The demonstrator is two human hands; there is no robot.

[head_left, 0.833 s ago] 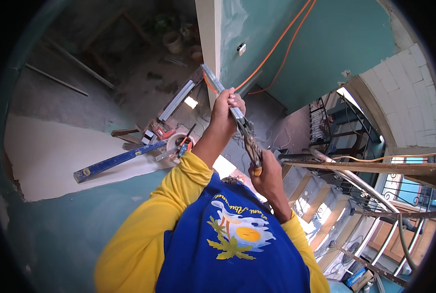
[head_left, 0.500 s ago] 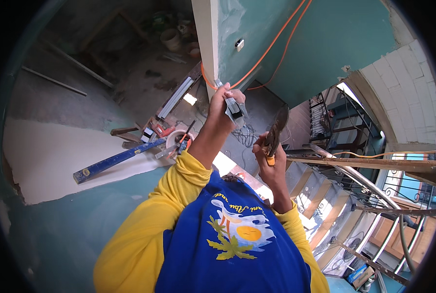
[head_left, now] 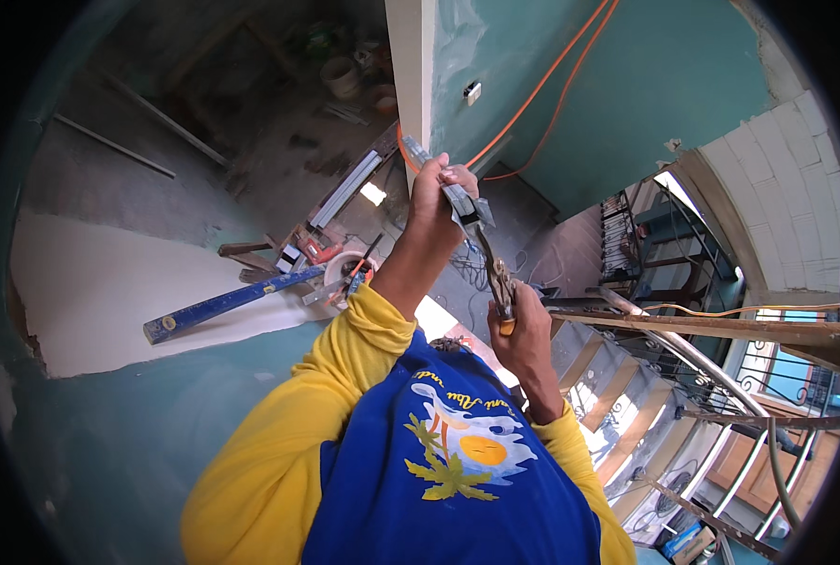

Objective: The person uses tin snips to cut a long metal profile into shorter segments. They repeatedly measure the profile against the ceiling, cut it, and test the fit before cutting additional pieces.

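Note:
My left hand (head_left: pixel 431 196) is wrapped round a grey metal channel (head_left: pixel 464 206), held out in front of me with its cut-looking end toward my right. My right hand (head_left: pixel 525 331) grips a pair of tin snips (head_left: pixel 487 260) with orange-yellow handle ends. The dark blades reach up to the near end of the channel and appear to touch it. Whether the jaws are around the metal is too small to tell. Part of the channel is hidden by my left fingers.
Left of my arms are a blue spirit level (head_left: pixel 236 303), a white bucket (head_left: pixel 352 261) with tools, and a red power tool (head_left: pixel 319 250). Orange cord (head_left: pixel 544 83) hangs along the green wall (head_left: pixel 660 85). To the right, wooden-edged stairs (head_left: pixel 618 400) descend beside a metal handrail (head_left: pixel 688 347).
My right hand has turned the tin snips and brought their blades up and left, from apart to the channel's end. The left hand still holds the channel; the view has shifted slightly.

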